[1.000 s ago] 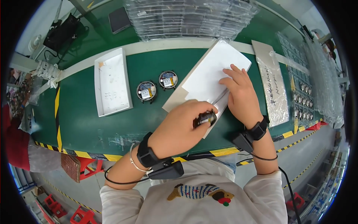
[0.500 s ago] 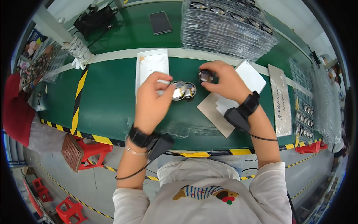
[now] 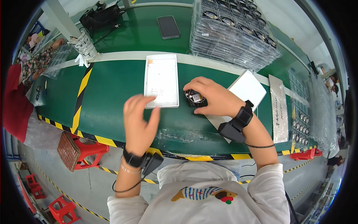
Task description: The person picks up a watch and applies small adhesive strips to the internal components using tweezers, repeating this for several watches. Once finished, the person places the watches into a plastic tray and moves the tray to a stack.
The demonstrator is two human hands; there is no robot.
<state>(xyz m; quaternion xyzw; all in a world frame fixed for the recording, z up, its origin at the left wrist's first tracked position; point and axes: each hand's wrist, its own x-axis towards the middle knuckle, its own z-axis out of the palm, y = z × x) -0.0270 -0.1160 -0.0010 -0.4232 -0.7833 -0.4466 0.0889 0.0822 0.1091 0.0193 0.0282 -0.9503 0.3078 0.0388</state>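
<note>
My right hand (image 3: 218, 98) curves its thumb and fingers around small round black parts (image 3: 195, 97) with silver rims, a pale label and thin wires, low over the green bench. How many parts sit in that grasp I cannot tell. My left hand (image 3: 140, 121) holds nothing, its thumb and fingers apart, at the lower left corner of a shallow white box (image 3: 169, 80). Small specks lie on the box's floor. To the right, a white flat box or lid (image 3: 249, 89) lies partly behind my right hand, with brown card (image 3: 214, 120) under my wrist.
Tall stacked clear plastic trays (image 3: 231, 46) with round parts stand at the back. A phone (image 3: 168, 27) and a black bag (image 3: 99, 16) lie behind the pale strip. Right are a wrapped cardboard strip (image 3: 279, 112) and more clear trays (image 3: 301, 119). A person in red (image 3: 16, 100) sits left.
My left hand has let go of a silver-rimmed round part and drawn back to the left and down. My right hand has come left and down, around the round parts.
</note>
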